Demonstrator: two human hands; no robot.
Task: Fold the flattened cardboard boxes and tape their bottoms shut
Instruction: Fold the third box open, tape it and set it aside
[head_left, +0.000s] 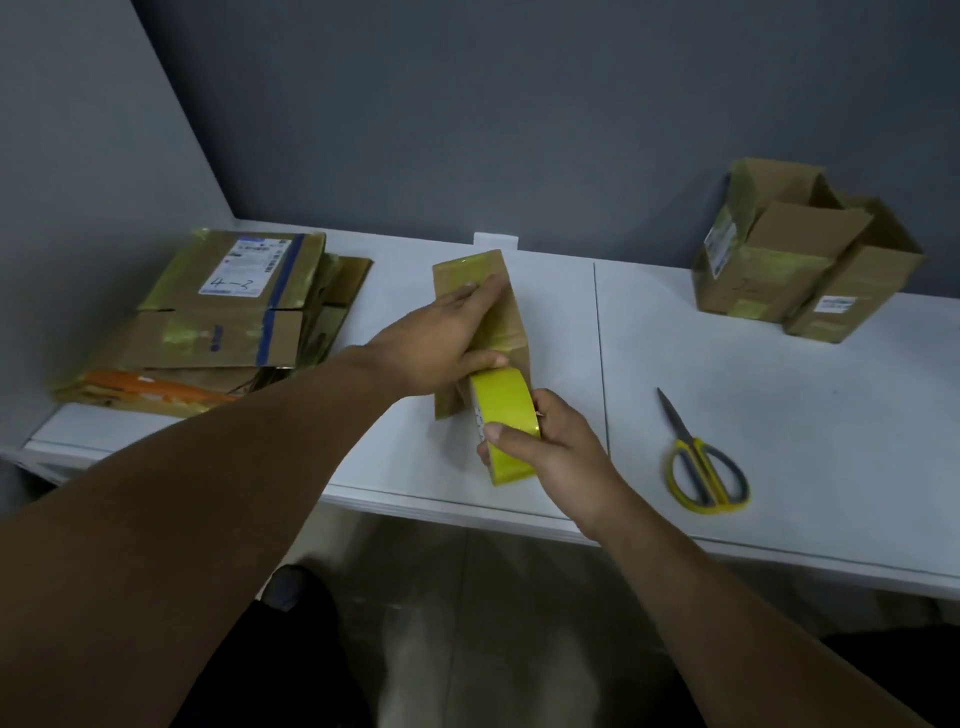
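Pressing down with straight fingers, the left hand (447, 338) lies flat along the top face of the box (511, 322), thumb at its near edge. The right hand (556, 447) curls thumb and fingers round the roll (498, 395) of yellow tape, held on edge against the box's near end. The box sits under the left hand and just beyond the right one. Its upturned face is presumably the bottom, and a glossy strip of tape shows at the end farthest from the hands. I judge the box light and hollow: thin corrugated board, stiff across its panels but ready to cave along the flap seam. A flat palm spread over the flaps therefore serves better than a pinch, and the side walls are the place to steady it if it slides on the smooth table (779, 415). The roll looks light and rigid, slick on its outer face, and is best gripped across its width, as now; free tape will likely cling and wrinkle if let slack. Counting outward, there is one box in work, one roll and one pair of scissors (701, 462) lying right of the right hand. Two folded boxes (763, 270) stand far to the right, touching, tops open. One stack (218, 322) of flats lies left of the left arm, several deep and too overlapped to number.
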